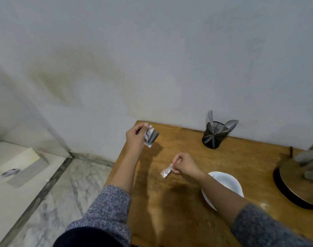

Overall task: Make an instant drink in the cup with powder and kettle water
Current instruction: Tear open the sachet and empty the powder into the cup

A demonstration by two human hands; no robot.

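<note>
Near the middle of the frame, the left hand (136, 138) pinches a silver packet (150, 137) above the wooden surface (178, 202), while the right hand (185, 165) grips a torn strip (167, 171). Lower right, a white cup (225, 180) sits partly behind the right forearm.

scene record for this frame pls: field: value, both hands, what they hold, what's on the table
left hand: raised over the table's far-left corner, fingers pinching a silvery sachet
right hand: over the table, pinching a torn-off strip
white dish: on the wooden table, partly hidden by the right forearm
cutlery holder: dark, by the wall, holding a fork and spoons
right edge: round dark-rimmed object, blurred
cup, kettle: cannot identify
</note>
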